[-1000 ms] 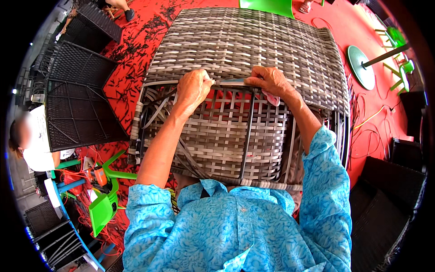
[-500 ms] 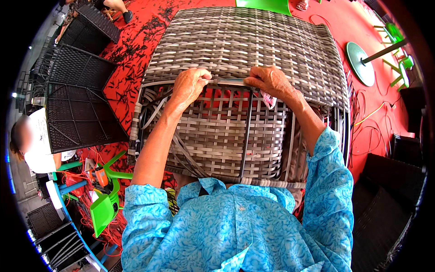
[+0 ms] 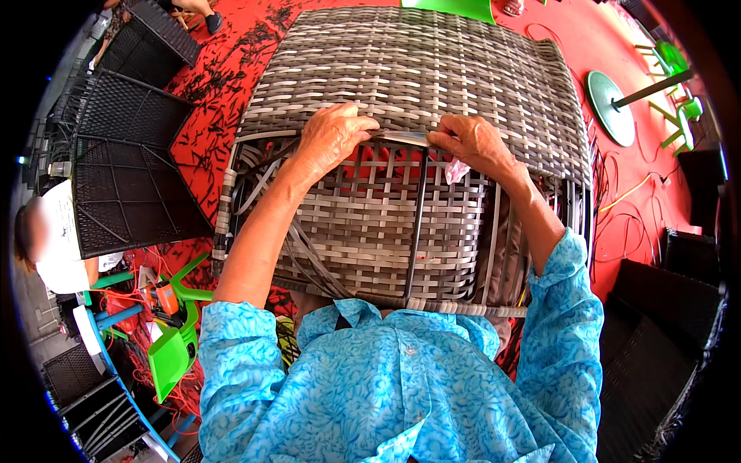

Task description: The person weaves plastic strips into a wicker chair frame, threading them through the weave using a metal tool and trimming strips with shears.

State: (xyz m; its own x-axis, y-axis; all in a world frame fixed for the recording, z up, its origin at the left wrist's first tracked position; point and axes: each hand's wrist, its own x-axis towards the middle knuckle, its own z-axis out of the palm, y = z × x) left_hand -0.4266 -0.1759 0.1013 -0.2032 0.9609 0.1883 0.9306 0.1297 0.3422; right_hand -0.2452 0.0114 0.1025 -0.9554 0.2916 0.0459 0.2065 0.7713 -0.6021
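Observation:
A large grey-brown wicker seat frame [image 3: 417, 77] lies before me, its woven face reaching away from me. Along the near edge of that weave runs a flat pale strip [image 3: 403, 137]. My left hand [image 3: 333, 140] pinches at the strip's left part, fingers bent over the edge. The strip's right end is gripped between the thumb and fingers of my right hand [image 3: 475, 145]. Just below that hand hangs a crumpled pink-and-white scrap [image 3: 456, 170]. Nearer to me are a looser woven panel [image 3: 363, 224], a thin dark bar [image 3: 418, 224] and loose weaving strips [image 3: 309, 258].
Dark wicker pieces [image 3: 135, 154] stand at left beside a person in white [image 3: 62, 239]. A green plastic chair [image 3: 171, 359] and an orange tool [image 3: 164, 297] are lower left. At right are a round-based stand [image 3: 610, 109], cables [image 3: 633, 204] and dark wicker furniture [image 3: 656, 309]. Scraps litter the red floor.
My left hand has shifted slightly right along the edge, closer to my right hand. My right hand has moved slightly right. The whole view has shifted a little.

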